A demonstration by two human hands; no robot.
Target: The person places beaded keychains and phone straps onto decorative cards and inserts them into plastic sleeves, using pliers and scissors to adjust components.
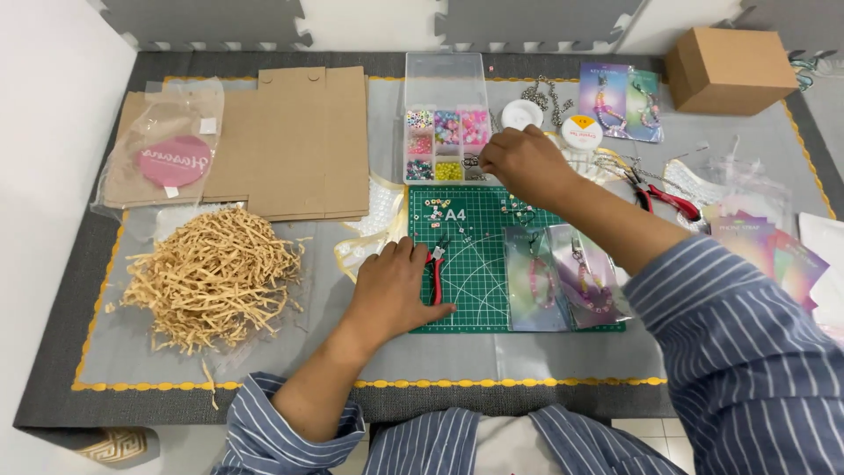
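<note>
Left hand (pixel 393 295) flat on red pliers (pixel 434 274); right hand (pixel 519 160) pinched over bead box (pixel 447 132), grip unclear.

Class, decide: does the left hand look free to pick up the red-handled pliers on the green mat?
Probably yes: the left hand already rests on the red-handled pliers on the green mat, with nothing between them.

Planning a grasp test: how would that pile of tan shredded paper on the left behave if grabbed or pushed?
The shredded paper pile looks loose and airy, so it is probably very light and would compress under a grip. Its strands are tangled yet stragglers lie at the edges, so a lift would likely shed bits. Pushed, it would probably drag and spread rather than slide whole.
</note>
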